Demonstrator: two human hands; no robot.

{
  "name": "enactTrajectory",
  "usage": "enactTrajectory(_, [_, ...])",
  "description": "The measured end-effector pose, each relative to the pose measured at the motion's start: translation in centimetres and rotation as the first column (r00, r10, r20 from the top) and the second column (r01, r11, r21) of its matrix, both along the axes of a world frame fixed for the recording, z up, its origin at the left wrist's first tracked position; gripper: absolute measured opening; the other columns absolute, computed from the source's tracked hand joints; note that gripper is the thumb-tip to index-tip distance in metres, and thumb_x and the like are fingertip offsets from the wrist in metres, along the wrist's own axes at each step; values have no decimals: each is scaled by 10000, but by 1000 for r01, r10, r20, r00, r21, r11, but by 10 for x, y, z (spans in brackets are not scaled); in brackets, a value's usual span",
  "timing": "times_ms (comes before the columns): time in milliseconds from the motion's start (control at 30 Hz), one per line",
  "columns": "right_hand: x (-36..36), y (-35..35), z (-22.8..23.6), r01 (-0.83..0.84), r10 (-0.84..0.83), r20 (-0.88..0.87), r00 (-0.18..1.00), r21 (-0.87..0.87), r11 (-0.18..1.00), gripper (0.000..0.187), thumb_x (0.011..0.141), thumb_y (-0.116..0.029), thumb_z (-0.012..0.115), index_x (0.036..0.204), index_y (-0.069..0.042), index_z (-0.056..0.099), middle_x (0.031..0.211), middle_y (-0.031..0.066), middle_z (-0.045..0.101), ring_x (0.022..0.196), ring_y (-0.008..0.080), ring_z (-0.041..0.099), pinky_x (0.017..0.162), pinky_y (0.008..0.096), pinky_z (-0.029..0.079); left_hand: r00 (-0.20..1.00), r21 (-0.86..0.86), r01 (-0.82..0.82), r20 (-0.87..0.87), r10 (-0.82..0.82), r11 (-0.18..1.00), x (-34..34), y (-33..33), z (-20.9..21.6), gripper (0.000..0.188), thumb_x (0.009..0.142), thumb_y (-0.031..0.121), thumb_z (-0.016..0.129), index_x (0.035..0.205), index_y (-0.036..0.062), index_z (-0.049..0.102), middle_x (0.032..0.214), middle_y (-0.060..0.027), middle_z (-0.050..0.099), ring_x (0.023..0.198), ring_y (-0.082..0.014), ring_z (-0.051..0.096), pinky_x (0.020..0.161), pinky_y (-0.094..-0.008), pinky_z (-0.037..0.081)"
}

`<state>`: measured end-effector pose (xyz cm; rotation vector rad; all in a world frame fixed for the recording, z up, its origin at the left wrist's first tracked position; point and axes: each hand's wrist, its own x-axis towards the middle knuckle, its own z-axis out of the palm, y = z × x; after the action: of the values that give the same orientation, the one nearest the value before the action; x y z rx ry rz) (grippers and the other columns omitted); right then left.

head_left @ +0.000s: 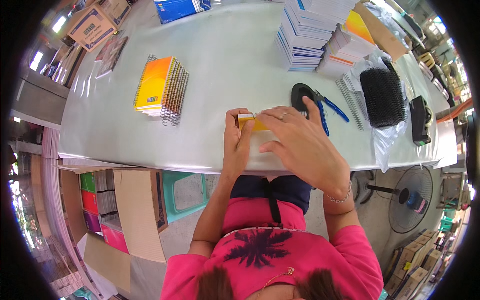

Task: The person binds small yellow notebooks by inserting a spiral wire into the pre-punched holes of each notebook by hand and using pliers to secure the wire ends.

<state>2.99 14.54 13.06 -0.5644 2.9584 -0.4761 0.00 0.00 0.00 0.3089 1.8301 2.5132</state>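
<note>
My left hand [236, 142] grips a small yellow notebook [260, 126] by its left end, just above the table's near edge. Over the notebook's right part lies my right hand [307, 142], its fingers stretched out and the thumb apart, fingertips at the upper edge. That hand hides much of the notebook, and whether a wire coil is in it I cannot tell. Beyond the right hand lie blue-handled pliers [334, 109] beside a black round-ended object [301, 93]. To the left stands a stack of orange-yellow spiral notebooks [159, 85] with wire coils along the sides.
Tall stacks of unbound paper blocks [305, 37] stand at the far right. A bundle of black coils [384, 97] lies on plastic near loose coils [351, 102] and a black tape dispenser [421, 121]. Below the table are an open carton [140, 210], a green stool [175, 212] and a fan [411, 199].
</note>
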Motion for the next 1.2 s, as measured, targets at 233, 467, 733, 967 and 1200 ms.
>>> enactTrajectory(233, [-20, -4, -13, -14, 16, 66, 998, -22, 1000, 549, 854, -209, 665, 1340, -21, 492, 1227, 124, 625, 1227, 282, 535, 1119, 604, 219, 998, -13, -67, 0, 67, 998, 2, -4, 0, 158, 970, 18, 579, 1116, -6, 522, 1056, -61, 555, 986, -110, 522, 909, -258, 439])
enactTrajectory(467, [-1, 0, -5, -48, 46, -38, 998, -56, 997, 498, 833, -228, 684, 1261, -26, 527, 1155, 131, 633, 1150, 295, 561, 1058, 612, 275, 991, 19, -134, -18, 134, 991, 8, -4, 9, 198, 904, -23, 667, 1065, -4, 553, 1012, -56, 615, 953, -99, 559, 869, -237, 460])
enactTrajectory(733, [-16, -9, -20, -31, 31, -41, 999, -14, 999, 401, 806, -201, 708, 1143, -26, 580, 1032, 153, 661, 1048, 327, 612, 1021, 623, 300, 984, -34, -179, -5, 179, 983, 2, -5, 8, 168, 879, -90, 652, 1001, -16, 565, 988, -60, 612, 939, -90, 559, 848, -226, 463])
enactTrajectory(967, [-15, -16, -15, 17, -17, -4, 1000, -3, 1000, 409, 793, -217, 732, 1132, -29, 602, 1020, 166, 675, 1082, 321, 618, 1069, 639, 264, 988, 24, -155, -5, 155, 988, 6, -7, 14, 164, 876, -109, 644, 993, -19, 573, 969, -64, 620, 936, -98, 576, 857, -233, 473])
enactTrajectory(1200, [-15, -9, -17, 79, -84, -118, 989, -46, 996, 546, 797, -226, 738, 1286, -51, 571, 1253, 146, 619, 1230, 300, 541, 1081, 593, 279, 987, 17, -160, -7, 161, 987, 4, -8, 6, 157, 868, -72, 684, 975, -14, 584, 957, -55, 618, 923, -98, 576, 858, -240, 471])
